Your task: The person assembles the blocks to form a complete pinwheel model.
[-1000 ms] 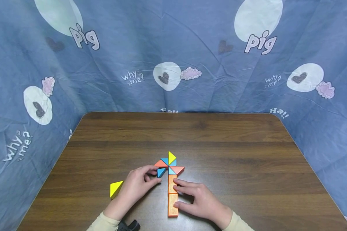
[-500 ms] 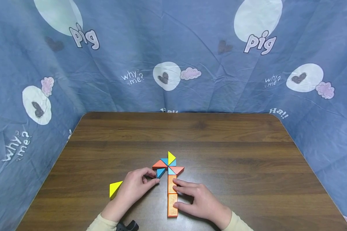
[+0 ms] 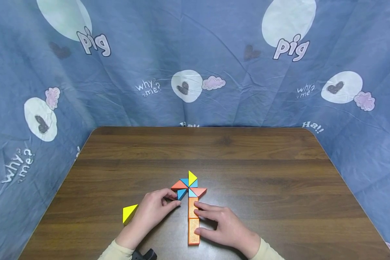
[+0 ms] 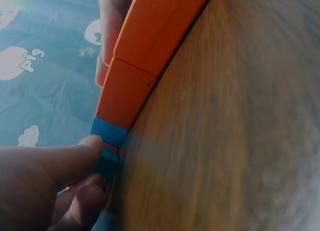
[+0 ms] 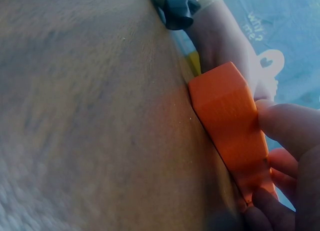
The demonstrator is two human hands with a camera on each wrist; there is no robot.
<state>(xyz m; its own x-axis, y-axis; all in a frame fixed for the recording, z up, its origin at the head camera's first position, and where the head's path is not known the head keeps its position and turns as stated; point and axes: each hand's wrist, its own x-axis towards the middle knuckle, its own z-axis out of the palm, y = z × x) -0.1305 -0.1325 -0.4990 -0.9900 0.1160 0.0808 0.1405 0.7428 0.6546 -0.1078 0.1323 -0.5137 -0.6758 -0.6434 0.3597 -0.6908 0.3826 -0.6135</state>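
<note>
My left hand (image 3: 154, 207) pinches a blue triangular block (image 3: 181, 194) between thumb and fingers, at the lower left of a pinwheel of blocks. In the left wrist view this blue block (image 4: 107, 164) is partly hidden by the thumb. The pinwheel has a yellow triangle (image 3: 192, 178) on top, a red triangle (image 3: 179, 185) at left, a salmon triangle (image 3: 199, 191) at right and small blue triangles (image 3: 192, 193) between. Two orange rectangular blocks (image 3: 192, 238) run end to end below it. My right hand (image 3: 225, 227) touches their right side with extended fingers and thumb.
A loose yellow triangular block (image 3: 129, 213) lies left of my left wrist. Below that wrist a black strap-like object (image 3: 145, 254) shows. The wooden table (image 3: 263, 162) meets a blue printed cloth (image 3: 240, 101) at its back and sides.
The red triangle at left has shifted slightly outward. My left hand drew back a little left, then came right again with the blue triangle, now closer to the centre. My right hand stays put.
</note>
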